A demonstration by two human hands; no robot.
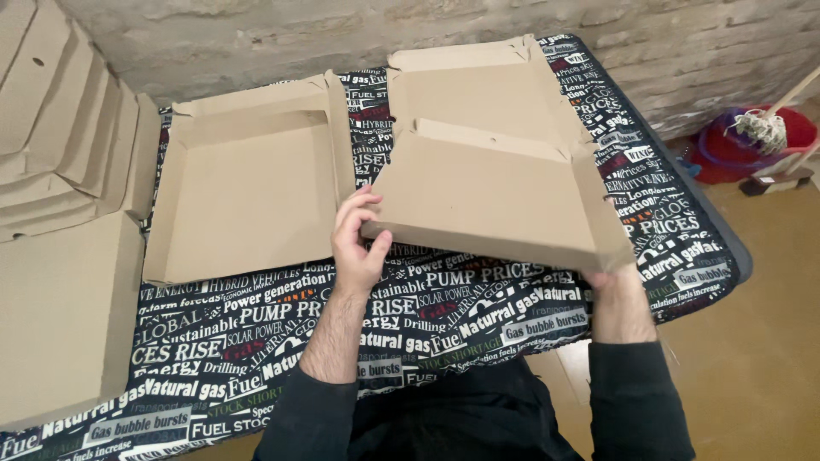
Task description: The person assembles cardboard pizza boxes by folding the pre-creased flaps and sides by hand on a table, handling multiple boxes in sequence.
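— What does each grip have?

— The left hand [359,243] pinches the near left corner of a flat cardboard box [491,192], thumb on the lower edge, fingers curled over the top face. The right hand [608,277] is under the near right corner at 4 o'clock; most of it is hidden by the cardboard, so I cannot tell how its grip is set.

— Where is the box?

— Lifted and tilted above the counter [478,307], near edge raised toward the person, far flaps resting around 12 o'clock. One side wall stands folded up along the right edge.

— And around it?

— At 9 o'clock from the left hand lies a second open box [248,196], flat on the counter with its walls up. Further toward 9 o'clock sits a stack of unfolded cardboard [60,128], with a plain sheet [60,316] just in front of it. A black cloth with white lettering covers the counter. At 2 o'clock, on the floor by the brick wall [256,34], is a red mop bucket [752,141].
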